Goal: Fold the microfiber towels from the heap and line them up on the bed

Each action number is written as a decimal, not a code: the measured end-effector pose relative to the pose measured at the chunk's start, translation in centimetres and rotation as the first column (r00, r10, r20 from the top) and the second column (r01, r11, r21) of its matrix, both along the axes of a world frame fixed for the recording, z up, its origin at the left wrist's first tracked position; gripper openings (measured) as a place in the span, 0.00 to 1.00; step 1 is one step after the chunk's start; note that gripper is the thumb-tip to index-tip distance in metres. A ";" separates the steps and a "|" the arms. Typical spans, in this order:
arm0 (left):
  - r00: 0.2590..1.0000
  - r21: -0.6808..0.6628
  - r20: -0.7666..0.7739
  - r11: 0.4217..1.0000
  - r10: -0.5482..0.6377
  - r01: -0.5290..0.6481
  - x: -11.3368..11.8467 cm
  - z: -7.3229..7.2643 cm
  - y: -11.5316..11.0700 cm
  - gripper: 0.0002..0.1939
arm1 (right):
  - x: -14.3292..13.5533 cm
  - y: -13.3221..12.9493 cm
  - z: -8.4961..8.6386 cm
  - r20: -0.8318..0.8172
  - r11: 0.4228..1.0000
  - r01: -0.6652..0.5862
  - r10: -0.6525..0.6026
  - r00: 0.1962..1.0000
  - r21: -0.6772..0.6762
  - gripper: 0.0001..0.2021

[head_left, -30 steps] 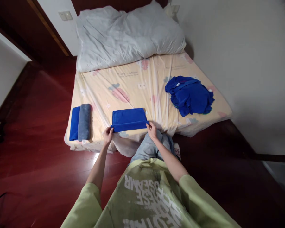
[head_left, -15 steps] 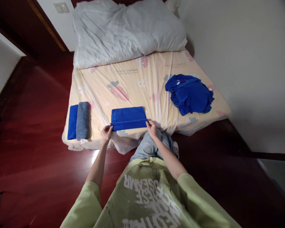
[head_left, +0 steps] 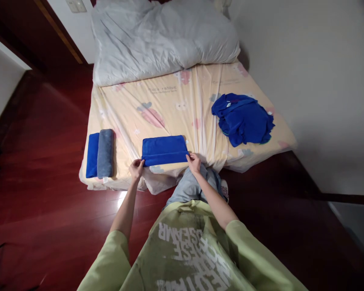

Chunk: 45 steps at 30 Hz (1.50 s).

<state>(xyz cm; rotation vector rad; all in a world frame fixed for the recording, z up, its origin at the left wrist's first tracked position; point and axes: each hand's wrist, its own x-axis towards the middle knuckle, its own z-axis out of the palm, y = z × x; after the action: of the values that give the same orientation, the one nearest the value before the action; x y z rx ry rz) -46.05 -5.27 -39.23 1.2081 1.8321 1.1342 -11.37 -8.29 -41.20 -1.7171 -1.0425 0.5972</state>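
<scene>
A blue cloth [head_left: 164, 146] lies flat near the front edge of the bed, its near side folded over in a narrow strip. My left hand [head_left: 136, 168] pinches the left end of that strip, and my right hand [head_left: 194, 162] pinches the right end. To the left, a folded blue cloth [head_left: 92, 155] lies beside a rolled or folded grey cloth [head_left: 105, 153], the two touching. A crumpled heap of blue cloth [head_left: 245, 121] sits on the right part of the bed.
The bed [head_left: 124, 113] has a patterned, wrinkled sheet that hangs over its front edge. A big grey-white quilt or pillow [head_left: 164, 38] covers the far end. A wall [head_left: 315, 81] rises at the right, and dark red floor [head_left: 48, 169] surrounds the bed.
The folded strip of the blue cloth lies slightly flatter. Both hands keep their pinch in nearly the same place, and the view has shifted a little.
</scene>
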 end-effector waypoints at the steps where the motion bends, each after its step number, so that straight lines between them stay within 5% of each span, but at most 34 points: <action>1: 1.000 -0.001 0.001 1.000 -0.002 0.002 0.0 -0.1 0.0 0.22 | 0.0 0.0 0.1 -0.009 1.000 0.004 -0.004 1.000 0.004 0.23; 14: 0.999 0.026 -0.041 0.999 -0.024 0.025 0.2 -0.1 -0.2 0.20 | -0.1 -0.3 0.4 0.030 0.999 -0.012 0.011 1.000 0.038 0.15; 22: 0.986 0.098 -0.161 0.994 -0.036 0.052 0.8 0.7 -1.0 0.17 | -0.4 -1.2 1.3 0.318 0.990 -0.115 0.082 0.945 0.087 0.14; 27: 0.929 0.257 -0.339 0.936 -0.146 0.241 1.1 1.8 -2.2 0.16 | -1.0 -2.1 2.1 0.428 0.950 -0.313 0.280 0.859 0.008 0.23; 34: 0.764 0.176 -0.440 0.789 -0.472 0.588 1.1 2.3 -2.2 0.23 | -1.6 -2.6 3.2 0.506 0.893 -0.449 0.407 0.760 -0.044 0.23; 39: 0.710 0.163 -0.466 0.737 -0.528 0.656 0.8 1.2 -1.9 0.29 | -1.7 -2.6 3.2 0.540 0.881 -0.465 0.432 0.722 -0.082 0.27; 45: 0.686 0.087 -0.501 0.758 -0.528 0.647 0.8 0.0 -1.6 0.33 | -1.7 -2.4 2.6 0.530 0.892 -0.437 0.426 0.733 -0.112 0.30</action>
<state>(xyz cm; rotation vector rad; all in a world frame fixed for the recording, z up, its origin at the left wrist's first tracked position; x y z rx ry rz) -45.22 -6.89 -39.22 2.1804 1.4028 0.7534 -13.09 -10.68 -38.57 -1.6657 -1.8889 0.3747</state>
